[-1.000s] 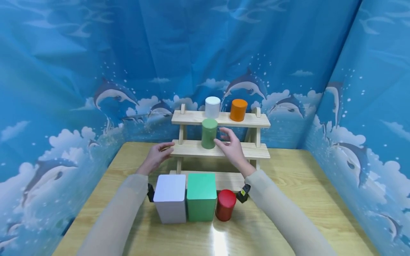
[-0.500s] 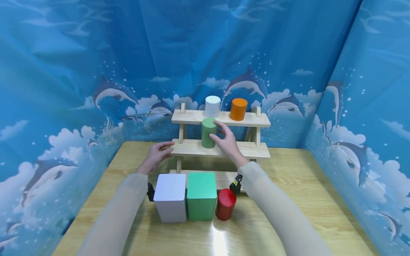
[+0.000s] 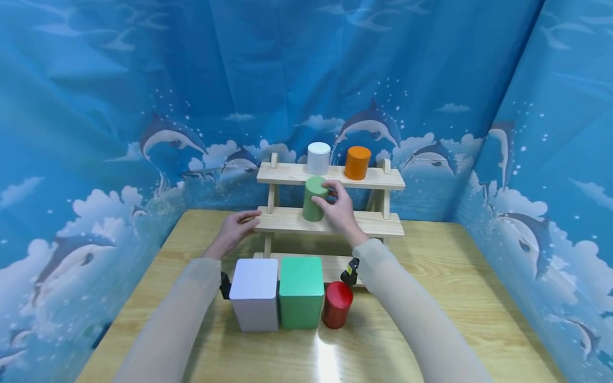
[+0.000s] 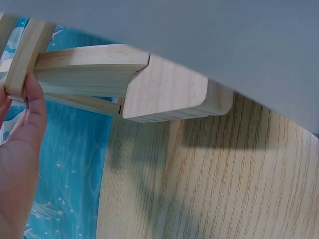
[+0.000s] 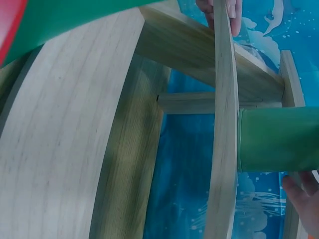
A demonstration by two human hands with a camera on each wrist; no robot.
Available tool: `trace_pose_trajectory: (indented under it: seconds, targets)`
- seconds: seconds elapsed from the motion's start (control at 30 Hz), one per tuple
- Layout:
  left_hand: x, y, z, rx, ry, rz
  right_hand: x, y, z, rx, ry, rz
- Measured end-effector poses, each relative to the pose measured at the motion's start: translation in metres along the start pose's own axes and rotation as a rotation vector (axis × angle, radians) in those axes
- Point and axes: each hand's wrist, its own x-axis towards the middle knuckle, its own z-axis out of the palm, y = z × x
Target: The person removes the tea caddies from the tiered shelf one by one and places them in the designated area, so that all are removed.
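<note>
A green cylinder (image 3: 313, 206) stands on the middle tier of a wooden three-tier shelf (image 3: 282, 219), leaning slightly right. The right hand (image 3: 339, 210) holds it from the right side, thumb in front and fingers near its top. In the right wrist view the base of the green cylinder (image 5: 279, 139) meets the board, and part of the right hand (image 5: 305, 196) shows beside it. At the middle tier's left end, the left hand (image 3: 235, 232) grips the board. The left wrist view shows the left hand's fingers (image 4: 35, 107) pinching that board end (image 4: 27, 59).
A white cylinder (image 3: 318, 159) and an orange cylinder (image 3: 357, 164) stand on the top tier. In front of the shelf, a white block (image 3: 255, 298), a green block (image 3: 301, 295) and a red cylinder (image 3: 337, 306) stand on the wooden table (image 3: 431, 298). Blue dolphin curtains (image 3: 201, 80) surround it.
The right hand has moved left from beside the green cylinder and taken hold of it. The cylinder's top has tipped slightly right. The left hand has stayed on the board.
</note>
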Motion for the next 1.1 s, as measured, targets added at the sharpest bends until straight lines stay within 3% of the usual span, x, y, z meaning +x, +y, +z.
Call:
trace_pose_trajectory:
  seconds: [0.37, 0.53, 0.73, 1.1]
  targets:
    - [0.001, -0.002, 0.001, 0.009, -0.012, -0.011, -0.014, 0.001, -0.010, 0.036, 0.056, -0.116]
    - [0.001, -0.002, 0.000, -0.003, -0.008, -0.007, -0.028, -0.015, -0.018, 0.051, 0.037, -0.168]
    - [-0.002, 0.000, 0.000, 0.011, -0.018, 0.000, -0.045, -0.030, -0.028, 0.073, 0.038, -0.143]
    - [-0.002, 0.003, 0.002, -0.002, -0.010, -0.010, -0.063, -0.026, -0.044, 0.063, 0.046, -0.146]
